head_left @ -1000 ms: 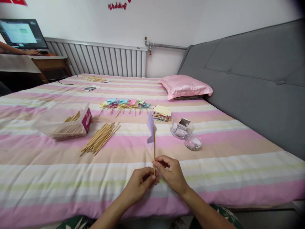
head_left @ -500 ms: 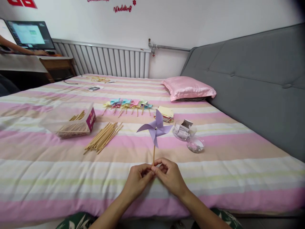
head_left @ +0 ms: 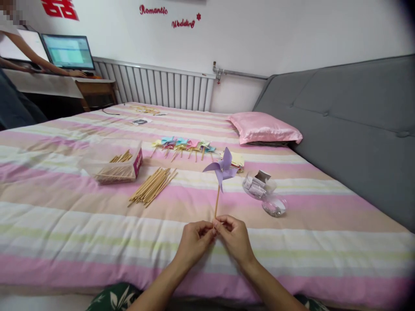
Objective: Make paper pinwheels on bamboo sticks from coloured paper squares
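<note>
Both forearms reach forward from the bottom edge and meet low in the middle of the view, over the near side of the bed [head_left: 65, 224]; the left hand [head_left: 193, 241] and the right hand [head_left: 236, 239] sit knuckle to knuckle, backs turned up, wrists angled in toward each other; the fingers [head_left: 223, 223] of each hand are curled nearly closed, tips pinched together on the bottom end of a thin wooden stick [head_left: 216, 205]; the stick stands almost upright, leaning slightly to the right, and carries a purple paper pinwheel [head_left: 222, 168] at its top, held clear above the bedspread.

Beyond the hands on the striped cover lie a loose bundle of sticks [head_left: 152, 188], a clear box [head_left: 119, 166] with more sticks to its left, a row of coloured pinwheels [head_left: 183, 145] farther back, and a stack of paper [head_left: 239, 160] partly behind the purple blades; right of the held stick sits a clear bowl [head_left: 258, 185] with a small dish [head_left: 275, 205] touching it; a pink pillow [head_left: 267, 128] rests by the grey headboard [head_left: 350, 125]; far left, another person's arm [head_left: 39, 60] reaches toward a monitor [head_left: 68, 52].
</note>
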The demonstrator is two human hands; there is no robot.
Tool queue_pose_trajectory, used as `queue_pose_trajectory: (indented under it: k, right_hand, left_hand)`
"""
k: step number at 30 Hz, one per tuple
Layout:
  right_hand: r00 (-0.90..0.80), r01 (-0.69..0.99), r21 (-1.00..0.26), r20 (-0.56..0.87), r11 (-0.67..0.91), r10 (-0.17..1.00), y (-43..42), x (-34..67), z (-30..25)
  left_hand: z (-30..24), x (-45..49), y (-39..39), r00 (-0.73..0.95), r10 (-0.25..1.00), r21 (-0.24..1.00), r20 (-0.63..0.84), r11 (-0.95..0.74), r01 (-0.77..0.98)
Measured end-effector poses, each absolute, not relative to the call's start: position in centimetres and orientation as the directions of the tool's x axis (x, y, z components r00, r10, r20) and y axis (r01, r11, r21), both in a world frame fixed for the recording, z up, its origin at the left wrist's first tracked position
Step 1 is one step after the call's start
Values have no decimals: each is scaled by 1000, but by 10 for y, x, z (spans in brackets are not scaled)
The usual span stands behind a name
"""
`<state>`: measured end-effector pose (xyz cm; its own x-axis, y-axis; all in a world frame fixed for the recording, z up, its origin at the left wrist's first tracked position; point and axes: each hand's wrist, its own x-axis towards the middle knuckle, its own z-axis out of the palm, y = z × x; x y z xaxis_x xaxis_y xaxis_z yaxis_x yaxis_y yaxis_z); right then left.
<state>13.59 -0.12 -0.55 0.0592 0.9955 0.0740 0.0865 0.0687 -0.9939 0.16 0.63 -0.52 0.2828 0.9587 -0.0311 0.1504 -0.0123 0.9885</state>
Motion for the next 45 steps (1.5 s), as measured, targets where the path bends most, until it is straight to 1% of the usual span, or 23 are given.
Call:
queue_pose_trajectory:
  k: [5, 8, 10, 13, 15, 18, 21, 24, 28, 34, 40, 45]
  right_hand:
    - [39, 84, -994, 79, 76, 996, 7, 120, 0]
    - [51, 111, -989, 102, 96, 994, 24, 108, 9]
    - [72, 91, -993, 87, 80, 994, 42, 99, 15]
    - [112, 46, -999, 30, 25, 993, 76, 86, 20]
    - [152, 50, -998, -24, -32, 988, 101, 77, 19]
    - [194, 78, -996, -37, -53, 980, 139, 65, 13]
    - [244, 133, -986, -66, -101, 968, 174, 57, 3]
    - [304, 211, -964, -93, -162, 948, 205, 55, -7]
    - [320, 293, -931, -117, -216, 940, 241, 56, -15]
    - [330, 385, -883, -142, -270, 933, 284, 51, -13]
    - [329, 433, -843, -180, -318, 927, 309, 36, -12]
    - [326, 482, -811, -185, -331, 927, 324, 26, -14]
  left_hand:
    - [-1, -9, 13, 234, 972, 997, -12, -6, 76]
    - [0, -18, 19, 156, 988, 997, -7, -6, 82]
    - [0, -27, 23, 78, 997, 988, 1, -13, 155]
    - [2, -41, 26, 1, 1000, 941, 26, -25, 338]
    - [4, -48, 26, 3, 1000, 887, 18, -18, 462]
    - [7, -50, 24, 28, 999, 787, -16, -5, 617]
    - [10, -47, 21, 58, 997, 692, -43, -12, 722]
    - [13, -43, 19, 72, 995, 621, -72, -12, 784]
    - [15, -43, 18, 97, 989, 601, -113, -10, 800]
    - [17, -48, 21, 127, 982, 642, -140, -7, 766]
    - [13, -48, 26, 143, 977, 669, -157, -2, 744]
    - [13, -49, 28, 152, 970, 672, -187, 13, 740]
